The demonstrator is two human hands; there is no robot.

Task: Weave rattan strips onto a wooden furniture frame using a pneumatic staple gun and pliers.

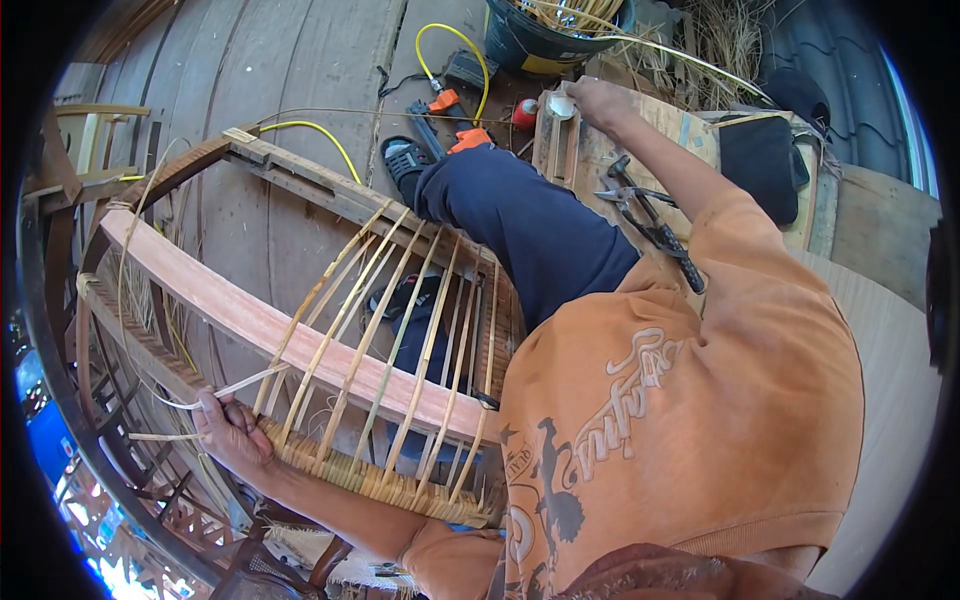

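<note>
Curved brown wooden furniture frame, strung with long pale cane strips, was seen in the head view across the left and middle, beside the person's body and above a floor of grey wooden planks. The strips were stretched side by side, with gaps between them, from its far rail to a near rail closely wrapped in yellowish cane, and a smooth pinkish curved wooden slat was crossed by them. The left hand was placed at the left end of the wrapped rail, its fingers curled nearly closed; loose cane ends were met by the fingers, but whether they were gripped could not be told. The right arm was stretched away from the frame, and the right hand was held at the far edge of a pale wooden board, its fingers bent beside a small white round-topped object; how tightly they were closed, and whether that object was grasped, could not be told. Metal pincers were laid on the nearer part of the board, next to a tool with a black ridged handle. Near the right hand, a small red container was seen, and beyond it a dark bucket was filled with cane.
</note>
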